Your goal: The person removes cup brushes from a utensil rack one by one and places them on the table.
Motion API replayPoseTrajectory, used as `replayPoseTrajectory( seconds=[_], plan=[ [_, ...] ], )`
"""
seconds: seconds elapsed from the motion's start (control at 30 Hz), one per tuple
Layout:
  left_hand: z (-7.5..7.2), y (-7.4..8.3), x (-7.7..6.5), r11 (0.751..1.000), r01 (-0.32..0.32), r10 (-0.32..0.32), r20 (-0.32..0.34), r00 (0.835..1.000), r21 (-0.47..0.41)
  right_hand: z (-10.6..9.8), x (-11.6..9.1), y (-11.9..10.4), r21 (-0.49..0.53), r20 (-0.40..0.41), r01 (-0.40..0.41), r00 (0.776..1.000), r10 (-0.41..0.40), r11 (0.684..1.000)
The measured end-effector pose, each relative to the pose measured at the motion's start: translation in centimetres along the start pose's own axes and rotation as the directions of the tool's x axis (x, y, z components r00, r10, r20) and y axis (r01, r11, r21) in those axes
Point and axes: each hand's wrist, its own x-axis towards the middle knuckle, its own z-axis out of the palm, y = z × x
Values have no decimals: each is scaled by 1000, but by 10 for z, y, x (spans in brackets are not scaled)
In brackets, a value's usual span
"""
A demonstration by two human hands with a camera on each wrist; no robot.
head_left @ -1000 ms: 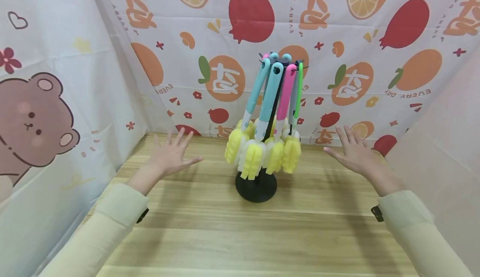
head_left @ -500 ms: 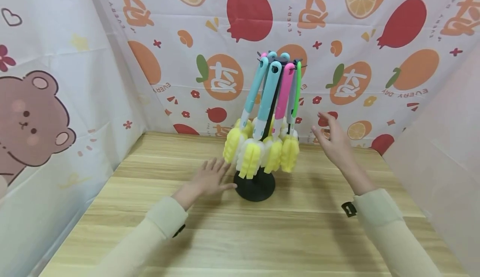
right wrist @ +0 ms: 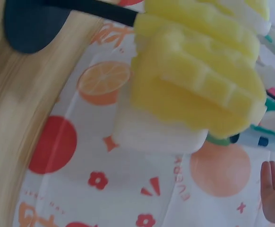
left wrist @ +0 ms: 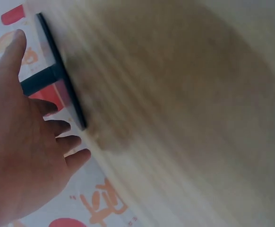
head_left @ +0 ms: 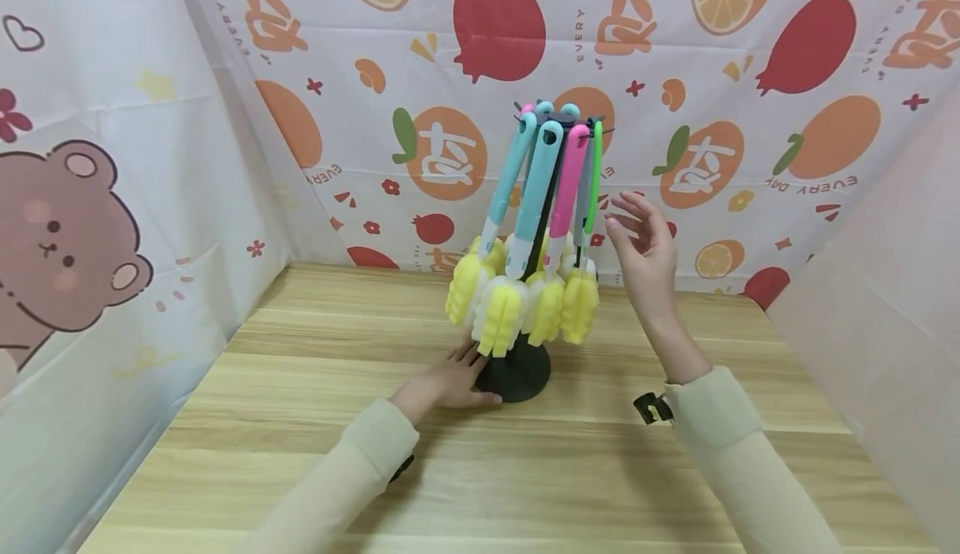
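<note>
Several cup brushes with yellow-and-white sponge heads [head_left: 500,312] hang by their handles from a black stand [head_left: 525,375]. Their handles are blue, pink, grey and green. My left hand [head_left: 455,381] lies low at the left of the stand's round base, its fingers spread; in the left wrist view the hand [left wrist: 24,142] is beside the base [left wrist: 64,75]. Whether it touches the base I cannot tell. My right hand [head_left: 647,246] hovers right of the green handle [head_left: 595,179], fingers loosely bent around nothing. A sponge head [right wrist: 199,80] fills much of the right wrist view.
The stand is on a wood-grain table [head_left: 337,337]. Behind it hangs a fruit-print cloth [head_left: 352,146], and a bear-print cloth [head_left: 187,204] is on the left. A pale cloth [head_left: 892,304] closes the right side.
My left hand has moved right and down to the stand's base. My right hand has come left and up toward the hanging brushes, its fingers more bent. The brushes hang as before.
</note>
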Motion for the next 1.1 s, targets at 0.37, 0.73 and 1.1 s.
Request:
replayPoseTrajectory(
  seconds=[0.37, 0.73, 1.1],
  plan=[
    [6, 3, 2, 995, 5, -2, -32, 999, 95, 15, 18, -25, 141, -42, -83, 995, 90, 987],
    [0, 7, 5, 997, -25, 27, -35, 999, 78, 17, 34, -12, 151, -43, -81, 995, 89, 985],
    [-1, 12, 11, 999, -11, 11, 19, 1000, 46, 19, 34, -12, 145, -22, -78, 996, 82, 986]
  ],
)
